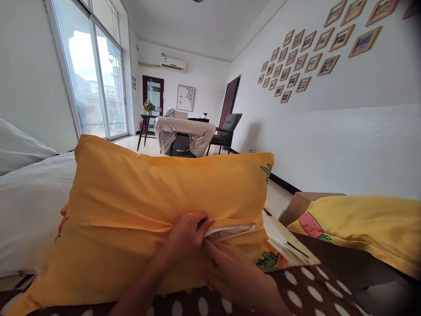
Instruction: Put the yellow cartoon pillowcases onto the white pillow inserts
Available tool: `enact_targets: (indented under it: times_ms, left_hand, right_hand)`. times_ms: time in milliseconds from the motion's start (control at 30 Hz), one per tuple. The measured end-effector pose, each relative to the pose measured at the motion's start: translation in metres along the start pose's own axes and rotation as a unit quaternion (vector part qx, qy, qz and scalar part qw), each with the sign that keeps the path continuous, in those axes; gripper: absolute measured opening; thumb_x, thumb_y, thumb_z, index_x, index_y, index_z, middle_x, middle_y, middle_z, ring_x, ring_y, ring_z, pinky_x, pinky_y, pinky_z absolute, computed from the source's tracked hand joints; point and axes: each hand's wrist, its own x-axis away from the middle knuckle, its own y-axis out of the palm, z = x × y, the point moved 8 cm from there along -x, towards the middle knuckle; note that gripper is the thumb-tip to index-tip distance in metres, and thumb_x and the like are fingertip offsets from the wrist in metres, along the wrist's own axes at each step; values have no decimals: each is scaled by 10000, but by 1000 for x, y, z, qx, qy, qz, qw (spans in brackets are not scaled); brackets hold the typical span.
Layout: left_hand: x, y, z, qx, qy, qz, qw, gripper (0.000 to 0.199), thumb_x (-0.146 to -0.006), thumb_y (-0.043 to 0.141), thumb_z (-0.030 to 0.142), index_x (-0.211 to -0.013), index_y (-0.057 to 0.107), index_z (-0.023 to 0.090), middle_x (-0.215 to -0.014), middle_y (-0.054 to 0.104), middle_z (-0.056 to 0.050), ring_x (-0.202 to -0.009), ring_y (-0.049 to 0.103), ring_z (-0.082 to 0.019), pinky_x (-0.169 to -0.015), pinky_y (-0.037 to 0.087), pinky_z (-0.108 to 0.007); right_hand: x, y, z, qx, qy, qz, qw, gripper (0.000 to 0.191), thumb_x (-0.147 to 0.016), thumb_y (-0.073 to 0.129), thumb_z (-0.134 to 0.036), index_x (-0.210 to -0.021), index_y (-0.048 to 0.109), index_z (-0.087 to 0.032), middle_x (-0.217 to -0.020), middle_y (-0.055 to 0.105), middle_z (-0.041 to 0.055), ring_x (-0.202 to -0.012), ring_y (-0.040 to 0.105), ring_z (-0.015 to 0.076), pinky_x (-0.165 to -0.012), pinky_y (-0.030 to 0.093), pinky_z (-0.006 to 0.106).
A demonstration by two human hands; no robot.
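A yellow-orange pillow (131, 188) stands propped in front of me, with printed carrots and green leaves at its edges. Across its lower half runs a slit, and white inner fabric (232, 231) shows through the gap to the right of my hands. My left hand (189, 230) is closed, pinching the pillowcase edge at the middle of the slit. Just below and right of it, my right hand (223, 263) is closed at the lower edge of the opening, its fingertips partly hidden by the fabric. The two hands nearly touch.
Beneath the pillow lies a brown blanket with white dots (312, 294). Another yellow pillow (368, 219) rests at the right beside a cardboard box (301, 204). White bedding (33, 210) is at the left. Farther off stand a covered table (184, 127) and a dark chair (226, 131).
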Motion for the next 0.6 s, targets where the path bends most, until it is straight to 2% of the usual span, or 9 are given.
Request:
enact_targets:
  times_ms: [133, 200, 267, 333, 400, 433, 500, 600]
  left_hand:
    - [4, 1, 5, -41, 9, 7, 999, 320, -897, 415, 330, -617, 440, 176, -564, 488, 27, -542, 402, -106, -563, 253, -250]
    - [4, 1, 5, -31, 8, -2, 999, 318, -895, 421, 332, -617, 439, 176, -569, 488, 28, -548, 412, -104, -563, 256, -247]
    - [3, 2, 4, -15, 2, -13, 1000, 327, -889, 428, 334, -605, 427, 174, -565, 475, 31, -548, 414, -101, -554, 255, -244]
    - [2, 0, 2, -4, 0, -16, 1000, 338, -884, 431, 334, -587, 408, 172, -553, 449, 34, -541, 396, -97, -545, 249, -244]
    - [0, -2, 0, 3, -3, -11, 1000, 348, -876, 434, 328, -569, 385, 170, -537, 421, 38, -533, 371, -94, -538, 242, -245]
    - [-1, -3, -1, 5, -5, -6, 1000, 352, -870, 437, 322, -560, 373, 170, -529, 408, 39, -527, 360, -92, -533, 238, -246]
    - [-2, -4, -3, 7, -7, 2, 1000, 351, -858, 447, 311, -548, 363, 169, -521, 399, 39, -520, 348, -91, -526, 233, -248]
    - [-3, -2, -4, 9, -6, 5, 1000, 335, -851, 452, 313, -554, 401, 167, -530, 434, 33, -524, 362, -94, -529, 245, -246]
  right_hand:
    - [0, 11, 11, -48, 37, -37, 998, 395, -750, 663, -203, -1125, 538, -206, -1015, 658, 35, -835, 616, 176, -689, 473, 251]
    - [5, 3, 14, -70, 44, -46, 995, 376, -747, 667, -190, -1104, 555, -226, -990, 663, 19, -818, 617, 167, -684, 467, 239]
    - [10, -11, 16, -70, 52, -25, 996, 356, -766, 643, -169, -1104, 563, -248, -960, 666, 3, -769, 616, 149, -664, 459, 227]
    - [13, -29, 15, -49, 56, 46, 996, 231, -815, 588, -167, -1032, 589, -245, -840, 662, -15, -655, 593, 122, -606, 432, 215]
    - [15, -40, 6, -10, 34, 138, 990, 74, -857, 531, -180, -840, 594, -214, -680, 620, -22, -553, 544, 107, -541, 381, 219]
    - [15, -40, -1, 15, 14, 180, 983, 130, -868, 510, -180, -754, 570, -202, -618, 590, -21, -525, 524, 107, -520, 351, 228]
    - [13, -29, -15, 62, -22, 243, 968, 198, -871, 495, -168, -678, 529, -190, -558, 549, -14, -502, 504, 112, -502, 310, 247]
    - [7, -2, -24, 104, -36, 305, 946, 179, -875, 506, -178, -697, 523, -182, -562, 543, 2, -521, 517, 130, -515, 315, 262]
